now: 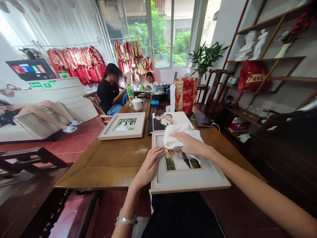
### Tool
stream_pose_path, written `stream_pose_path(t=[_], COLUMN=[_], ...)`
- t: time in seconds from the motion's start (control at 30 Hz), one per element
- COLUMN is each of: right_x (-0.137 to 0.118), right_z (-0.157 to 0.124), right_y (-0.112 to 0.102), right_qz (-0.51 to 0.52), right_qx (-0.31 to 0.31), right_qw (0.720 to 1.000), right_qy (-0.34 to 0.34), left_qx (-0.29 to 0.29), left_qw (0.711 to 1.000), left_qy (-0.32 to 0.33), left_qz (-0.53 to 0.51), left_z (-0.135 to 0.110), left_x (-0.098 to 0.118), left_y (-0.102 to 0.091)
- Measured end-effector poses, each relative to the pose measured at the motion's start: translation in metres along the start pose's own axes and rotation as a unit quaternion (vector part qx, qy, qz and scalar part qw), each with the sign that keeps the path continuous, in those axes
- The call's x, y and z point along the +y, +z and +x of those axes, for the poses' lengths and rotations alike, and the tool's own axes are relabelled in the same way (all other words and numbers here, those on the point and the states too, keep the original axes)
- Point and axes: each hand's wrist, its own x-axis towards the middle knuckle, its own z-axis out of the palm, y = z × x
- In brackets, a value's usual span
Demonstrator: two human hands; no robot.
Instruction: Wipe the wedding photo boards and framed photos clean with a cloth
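A light wooden picture frame (195, 180) with a wedding photo lies on the near edge of the wooden table (116, 162). My left hand (148, 165) rests flat on the frame's left border, fingers stretched out. My right hand (192, 144) lies on a white cloth (177, 134), pressing it onto the upper part of the frame's glass. The cloth covers the top of the photo.
A second framed photo (123, 125) lies farther left on the table, an unframed print (168, 119) just behind my frame. A phone (203, 121), white teapot (136, 104), red bag (186, 94) and bottles stand farther back. Two people sit at the far end. Shelves stand on the right.
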Motion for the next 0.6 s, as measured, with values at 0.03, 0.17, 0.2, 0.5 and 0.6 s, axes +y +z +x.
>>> stream_pose_path(t=[0.03, 0.17, 0.2, 0.5, 0.6], right_x=[-0.007, -0.036, -0.041, -0.035, -0.019], right_z=[0.008, 0.035, 0.039, 0.012, -0.010], right_y=[0.000, 0.003, 0.004, -0.008, -0.017], right_qz=[0.008, -0.002, -0.011, -0.128, -0.156], right_qx=[0.003, -0.006, -0.007, -0.004, -0.004], right_qw=[1.000, 0.999, 0.999, 0.991, 0.984], right_qy=[-0.008, -0.043, -0.044, 0.041, 0.081], left_qx=[-0.001, -0.005, -0.005, 0.000, -0.004], left_qw=[1.000, 1.000, 1.000, 1.000, 1.000], left_qy=[0.004, 0.005, 0.003, 0.007, 0.001], left_qz=[0.003, 0.015, 0.017, 0.012, 0.012], left_z=[0.000, 0.001, 0.001, -0.001, -0.002], left_x=[0.000, 0.002, 0.003, 0.002, 0.000], left_y=[0.000, -0.001, -0.001, -0.001, 0.000])
